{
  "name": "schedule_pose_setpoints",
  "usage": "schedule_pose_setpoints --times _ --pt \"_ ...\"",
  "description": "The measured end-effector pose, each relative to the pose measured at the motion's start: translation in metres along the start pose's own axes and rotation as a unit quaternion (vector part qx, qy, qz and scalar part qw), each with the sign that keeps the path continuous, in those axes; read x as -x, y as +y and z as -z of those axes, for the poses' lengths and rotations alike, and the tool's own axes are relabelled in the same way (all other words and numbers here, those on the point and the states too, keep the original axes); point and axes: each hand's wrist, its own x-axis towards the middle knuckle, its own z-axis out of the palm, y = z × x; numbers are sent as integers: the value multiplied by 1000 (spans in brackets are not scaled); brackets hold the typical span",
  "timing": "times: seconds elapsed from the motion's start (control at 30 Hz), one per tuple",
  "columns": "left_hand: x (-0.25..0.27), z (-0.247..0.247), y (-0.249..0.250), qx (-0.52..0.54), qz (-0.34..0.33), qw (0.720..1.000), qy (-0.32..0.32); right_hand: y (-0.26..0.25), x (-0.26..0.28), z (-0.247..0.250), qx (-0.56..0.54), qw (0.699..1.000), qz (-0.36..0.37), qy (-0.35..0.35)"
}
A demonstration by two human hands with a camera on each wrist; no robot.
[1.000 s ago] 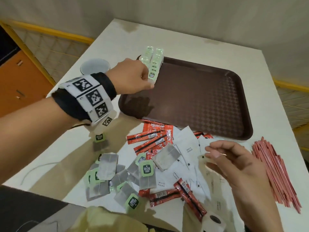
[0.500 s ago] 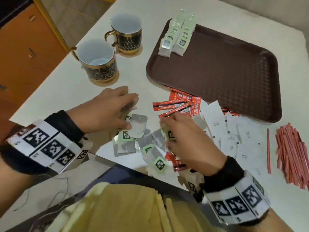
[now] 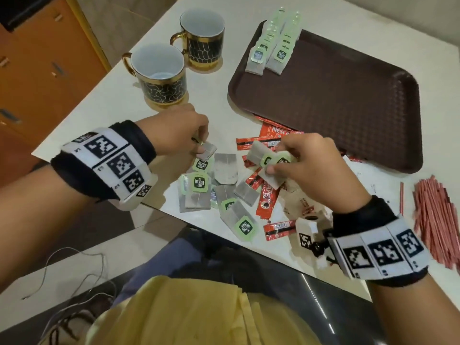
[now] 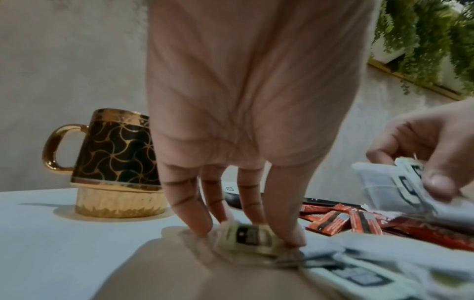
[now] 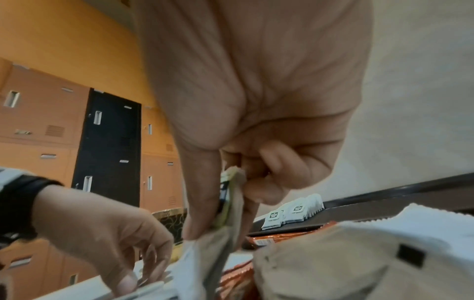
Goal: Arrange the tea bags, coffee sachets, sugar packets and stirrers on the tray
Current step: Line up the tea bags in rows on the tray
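Observation:
My left hand (image 3: 201, 145) pinches a loose tea bag (image 3: 207, 153) at the edge of the pile of tea bags (image 3: 199, 192) on the white table; in the left wrist view its fingertips (image 4: 197, 227) press round the tea bag's green tag (image 4: 246, 236). Just above the pile, my right hand (image 3: 273, 163) holds a few stacked tea bags (image 3: 260, 155), pinched between thumb and fingers (image 5: 200, 203). Two rows of tea bags (image 3: 271, 49) lie in the far-left corner of the brown tray (image 3: 348, 100). Red coffee sachets (image 3: 265, 199) and white sugar packets (image 3: 373, 188) lie below the tray, red stirrers (image 3: 438, 220) at the right.
Two black-and-gold mugs (image 3: 159, 75) (image 3: 202, 38) stand left of the tray, close behind my left hand. Orange cabinets (image 3: 37, 70) lie beyond the table's left edge. The table's near edge runs just under the pile.
My left hand has come back from the tea-bag rows on the tray to the loose pile and pinched a bag. My right hand has closed on tea bags and lifted them.

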Motion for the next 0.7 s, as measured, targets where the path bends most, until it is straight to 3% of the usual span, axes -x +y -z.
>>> schedule_pose_setpoints --times 0.23,0.37,0.43,0.5,0.57,0.63,0.7 --pt "7 9 -5 76 41 996 31 10 15 9 -170 980 -53 84" --pt "21 25 -4 206 46 974 87 -7 24 10 -333 933 -90 100" --pt "32 32 3 293 34 952 84 -27 27 11 -404 908 -72 85" --pt "42 37 8 408 46 911 43 -52 27 13 -462 885 -35 44" --pt "50 42 13 552 48 832 -34 -78 26 12 -479 878 5 2" --pt "55 44 17 657 8 744 -120 -96 18 7 -449 893 20 -2" --pt "60 43 19 723 1 672 -163 -103 6 -3 -378 925 13 47"
